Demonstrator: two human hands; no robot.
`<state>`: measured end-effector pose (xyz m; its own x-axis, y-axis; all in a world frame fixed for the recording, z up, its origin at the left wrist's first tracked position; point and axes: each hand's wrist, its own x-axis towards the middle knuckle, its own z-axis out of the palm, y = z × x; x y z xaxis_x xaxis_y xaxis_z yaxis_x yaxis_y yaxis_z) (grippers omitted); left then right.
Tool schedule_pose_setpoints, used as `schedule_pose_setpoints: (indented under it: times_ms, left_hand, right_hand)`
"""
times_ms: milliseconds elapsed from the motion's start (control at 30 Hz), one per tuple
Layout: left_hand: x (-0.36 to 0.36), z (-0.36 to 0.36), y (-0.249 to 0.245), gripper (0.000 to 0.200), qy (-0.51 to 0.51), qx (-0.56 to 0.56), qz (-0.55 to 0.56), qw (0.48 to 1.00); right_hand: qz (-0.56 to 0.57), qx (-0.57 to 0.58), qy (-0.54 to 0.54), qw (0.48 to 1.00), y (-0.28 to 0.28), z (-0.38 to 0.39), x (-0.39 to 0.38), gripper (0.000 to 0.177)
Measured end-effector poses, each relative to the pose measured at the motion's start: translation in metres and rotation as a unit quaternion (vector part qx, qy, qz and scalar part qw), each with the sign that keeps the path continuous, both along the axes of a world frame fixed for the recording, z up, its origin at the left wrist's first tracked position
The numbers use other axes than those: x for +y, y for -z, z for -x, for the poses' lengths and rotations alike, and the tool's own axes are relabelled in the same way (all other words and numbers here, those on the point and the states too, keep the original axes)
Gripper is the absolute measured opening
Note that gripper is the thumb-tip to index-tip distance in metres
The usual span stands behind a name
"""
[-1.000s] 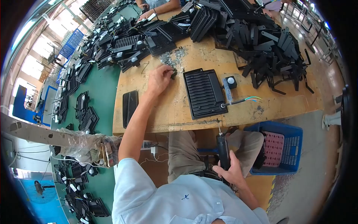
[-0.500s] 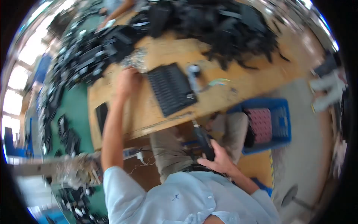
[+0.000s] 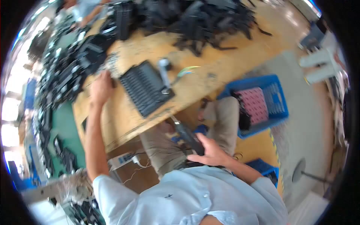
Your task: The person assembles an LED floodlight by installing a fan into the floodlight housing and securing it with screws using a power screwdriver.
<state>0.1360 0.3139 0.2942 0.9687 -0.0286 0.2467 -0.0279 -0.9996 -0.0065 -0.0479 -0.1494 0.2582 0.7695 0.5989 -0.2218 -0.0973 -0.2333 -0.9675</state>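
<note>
My right hand [image 3: 212, 152] is wrapped round a black electric screwdriver [image 3: 189, 138], held over my lap with its metal tip toward the table edge. On the wooden table [image 3: 198, 88], my left hand [image 3: 101, 90] has its fingers drawn together beside a scatter of small metal pieces [image 3: 111, 60], perhaps screws. What the fingers hold, if anything, is too blurred to make out. Between the two hands lies a black ribbed tray [image 3: 144, 88] with rows of slots. A small cylinder with a dark end [image 3: 165, 64] stands just behind it.
Black parts with straps [image 3: 210, 24] are heaped along the far side. More black pieces [image 3: 67, 80] cover the green surface at left. A blue crate [image 3: 275, 93] holding a pink patterned sheet is at my right. Another person's arm [image 3: 91, 15] shows at upper left.
The view has shifted, so table and tray appear farther left. My left hand stays by the small metal pieces. The screwdriver remains in my right hand, tilted more to the left.
</note>
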Motion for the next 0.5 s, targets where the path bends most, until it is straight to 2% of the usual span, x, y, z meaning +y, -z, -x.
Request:
schedule_pose_setpoints:
  times_ms: [67,167,267,333,367,467,500]
  left_hand:
    - [0.0,0.001,0.003,0.016,0.0,-0.051,0.017,0.999]
    - [-0.004,0.009,0.0,0.011,0.032,-0.162,0.129,0.978]
    - [-0.043,0.033,-0.023,0.009,-0.005,-0.184,0.254,0.95]
    - [-0.074,0.054,-0.024,0.008,0.068,-0.135,0.402,0.903]
    - [-0.093,0.065,-0.019,0.006,0.12,-0.146,0.397,0.898]
    - [-0.145,0.092,-0.016,0.002,0.149,-0.099,0.336,0.925]
    - [-0.153,0.092,-0.014,0.008,0.186,-0.117,0.3,0.929]
  right_hand:
    - [0.006,0.02,0.002,1.0,-0.004,-0.002,0.0,0.063]
    - [-0.013,0.087,0.01,0.996,-0.003,0.001,-0.002,0.062]
    - [-0.048,0.129,0.008,0.99,-0.004,0.0,-0.004,0.06]
    - [-0.067,0.153,0.006,0.986,-0.01,-0.001,-0.004,0.059]
    - [-0.074,0.165,0.0,0.983,-0.013,-0.001,-0.002,0.058]
    - [-0.096,0.192,-0.016,0.977,-0.017,-0.008,0.003,0.055]
    - [-0.105,0.195,-0.021,0.975,-0.016,-0.01,0.005,0.054]
